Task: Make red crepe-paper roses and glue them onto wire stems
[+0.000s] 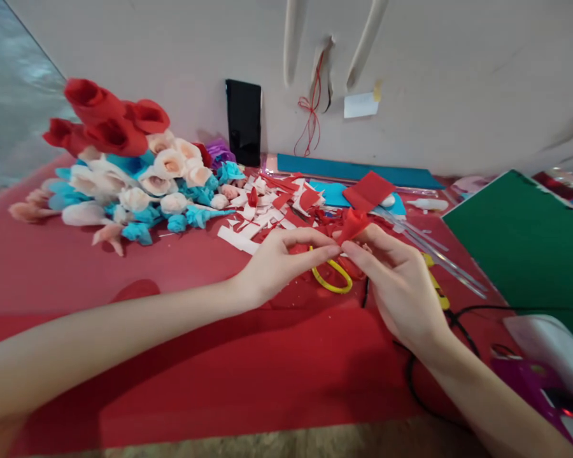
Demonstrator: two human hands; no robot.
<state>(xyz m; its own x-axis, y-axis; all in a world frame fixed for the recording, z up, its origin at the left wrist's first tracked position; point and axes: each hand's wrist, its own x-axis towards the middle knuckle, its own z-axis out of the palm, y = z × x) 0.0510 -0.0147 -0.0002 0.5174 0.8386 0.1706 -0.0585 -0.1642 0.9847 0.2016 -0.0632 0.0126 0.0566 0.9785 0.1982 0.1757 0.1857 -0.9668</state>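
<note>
A small red paper flower (354,224), rolled at its base, is pinched between the fingertips of both hands over the red table. My right hand (403,286) grips it from the right side. From the left, the thumb and forefinger of my left hand (281,264) close on its lower end. Just below the fingers, the yellow handle of scissors (334,283) shows; their blades are hidden. Red and white paper scraps (267,213) lie heaped behind the left hand. Past the flower, red paper squares (368,189) rest on blue paper (329,193).
Finished paper flowers (167,166) in red, cream and blue pile up at left. A black phone (244,122) leans on the wall. Clear glue sticks (442,257), a green board (530,245), a black cable (413,375) and a yellow tool (438,289) lie at right.
</note>
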